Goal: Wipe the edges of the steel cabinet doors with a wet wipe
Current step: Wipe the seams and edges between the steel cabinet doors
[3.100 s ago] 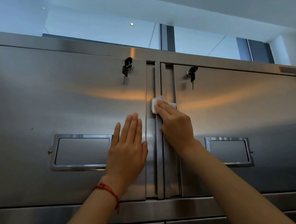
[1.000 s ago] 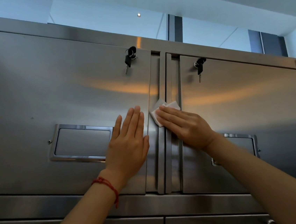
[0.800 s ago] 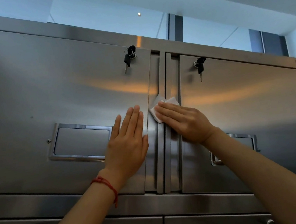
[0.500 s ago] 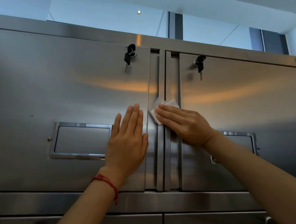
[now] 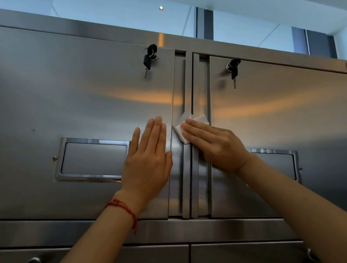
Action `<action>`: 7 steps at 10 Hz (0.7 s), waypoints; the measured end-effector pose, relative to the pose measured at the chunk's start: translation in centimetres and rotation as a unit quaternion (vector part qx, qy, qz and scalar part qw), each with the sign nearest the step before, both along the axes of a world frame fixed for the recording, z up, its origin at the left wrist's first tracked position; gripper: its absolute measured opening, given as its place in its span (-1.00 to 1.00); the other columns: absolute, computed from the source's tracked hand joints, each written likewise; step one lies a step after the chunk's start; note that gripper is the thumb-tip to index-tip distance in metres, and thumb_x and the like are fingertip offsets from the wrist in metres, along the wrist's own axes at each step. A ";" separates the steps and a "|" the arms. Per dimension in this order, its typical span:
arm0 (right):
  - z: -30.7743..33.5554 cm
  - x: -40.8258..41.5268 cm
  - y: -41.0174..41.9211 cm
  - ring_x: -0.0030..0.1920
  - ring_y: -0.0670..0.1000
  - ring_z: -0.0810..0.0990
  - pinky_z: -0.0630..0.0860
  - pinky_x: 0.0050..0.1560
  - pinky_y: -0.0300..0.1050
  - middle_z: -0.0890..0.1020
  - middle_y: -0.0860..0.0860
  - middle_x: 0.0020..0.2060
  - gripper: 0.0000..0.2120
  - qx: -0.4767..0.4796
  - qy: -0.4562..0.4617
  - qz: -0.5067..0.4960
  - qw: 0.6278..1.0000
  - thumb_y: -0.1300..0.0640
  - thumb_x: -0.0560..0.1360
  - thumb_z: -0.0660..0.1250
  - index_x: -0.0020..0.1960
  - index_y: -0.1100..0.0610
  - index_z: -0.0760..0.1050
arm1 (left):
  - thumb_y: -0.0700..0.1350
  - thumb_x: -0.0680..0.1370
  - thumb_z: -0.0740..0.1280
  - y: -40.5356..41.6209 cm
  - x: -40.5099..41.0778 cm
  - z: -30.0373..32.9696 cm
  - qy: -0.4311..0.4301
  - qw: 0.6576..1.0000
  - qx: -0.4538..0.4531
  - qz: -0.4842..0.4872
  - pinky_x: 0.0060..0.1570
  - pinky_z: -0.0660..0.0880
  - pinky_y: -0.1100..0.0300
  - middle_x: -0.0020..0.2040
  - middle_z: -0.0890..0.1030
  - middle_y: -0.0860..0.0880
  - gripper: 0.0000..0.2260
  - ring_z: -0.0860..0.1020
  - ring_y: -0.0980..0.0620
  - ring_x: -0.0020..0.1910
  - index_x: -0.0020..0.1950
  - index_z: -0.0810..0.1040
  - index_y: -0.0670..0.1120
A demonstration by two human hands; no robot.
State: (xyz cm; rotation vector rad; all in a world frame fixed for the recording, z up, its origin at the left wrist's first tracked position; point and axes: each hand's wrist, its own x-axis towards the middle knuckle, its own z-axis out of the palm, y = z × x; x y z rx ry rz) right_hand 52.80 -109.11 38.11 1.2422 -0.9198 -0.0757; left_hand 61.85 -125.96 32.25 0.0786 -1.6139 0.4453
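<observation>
Nearest the camera, two bare forearms reach up to the cabinet, the left one wearing a red string bracelet at the wrist. The left hand lies flat on the left steel door, fingers straight and together, grasping nothing, just beside that door's right edge. The right hand presses a folded white wet wipe under straight fingers against the vertical edge strips where the two doors meet; the wipe's corners show past the fingertips, about halfway up the doors. The right steel door runs off to the right. Each door has a recessed handle: one left of the left hand, the other partly behind the right wrist. Higher up, a key hangs in each lock, on the left door and the right. Beyond the cabinet top, glass panels and a white ceiling with a small light show.
</observation>
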 end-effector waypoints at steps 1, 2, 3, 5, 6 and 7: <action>-0.6 0.0 -0.3 0.15 0.22 0.55 0.52 0.13 0.07 0.59 0.27 0.08 -0.71 -0.006 -0.022 0.012 1.000 0.31 0.37 0.43 0.08 0.36 0.58 | 0.00 0.59 -0.01 0.0 0.0 0.0 -0.005 1.000 0.000 0.000 0.35 0.25 -0.19 0.44 0.25 -0.26 -0.50 0.22 -0.20 0.43 0.42 0.27 -0.29; -0.5 0.2 -0.2 0.13 0.20 0.57 0.52 0.11 0.05 0.61 0.26 0.06 -0.75 -0.003 -0.019 0.015 1.000 0.24 0.45 0.31 0.07 0.34 0.59 | 0.00 0.59 -0.01 0.0 0.1 0.0 -0.007 1.000 0.002 0.003 0.35 0.25 -0.18 0.44 0.25 -0.26 -0.49 0.22 -0.20 0.43 0.42 0.26 -0.29; -0.1 0.5 0.0 0.11 0.19 0.58 0.55 0.06 0.07 0.61 0.25 0.06 -0.75 0.004 -0.023 0.018 1.000 0.23 0.45 0.29 0.06 0.33 0.59 | 0.00 0.58 -0.01 0.1 0.1 0.0 -0.005 1.000 0.002 0.004 0.35 0.25 -0.18 0.44 0.25 -0.26 -0.49 0.22 -0.20 0.43 0.42 0.27 -0.29; -0.7 0.6 -0.3 0.10 0.22 0.58 0.57 0.03 0.10 0.61 0.27 0.04 -0.76 -0.007 -0.041 0.034 0.999 0.28 0.40 0.36 0.03 0.36 0.59 | 0.00 0.58 -0.01 0.1 0.1 0.1 -0.003 1.000 0.004 -0.001 0.36 0.24 -0.18 0.43 0.26 -0.27 -0.49 0.23 -0.20 0.43 0.42 0.27 -0.29; -1.2 0.4 -0.3 0.12 0.20 0.57 0.56 0.06 0.08 0.61 0.26 0.05 -0.75 0.002 -0.047 0.033 0.998 0.23 0.44 0.32 0.04 0.35 0.59 | -0.01 0.58 -0.01 0.1 0.1 0.0 -0.005 1.000 0.002 0.004 0.36 0.24 -0.18 0.44 0.25 -0.26 -0.50 0.22 -0.19 0.43 0.42 0.26 -0.29; -1.0 0.4 -0.2 0.12 0.19 0.58 0.58 0.03 0.08 0.61 0.25 0.05 -0.77 0.003 -0.061 0.034 0.998 0.25 0.43 0.35 0.03 0.34 0.60 | -0.01 0.58 -0.01 0.1 0.1 0.0 -0.005 1.000 0.004 0.003 0.36 0.24 -0.18 0.44 0.25 -0.26 -0.49 0.22 -0.19 0.43 0.42 0.27 -0.29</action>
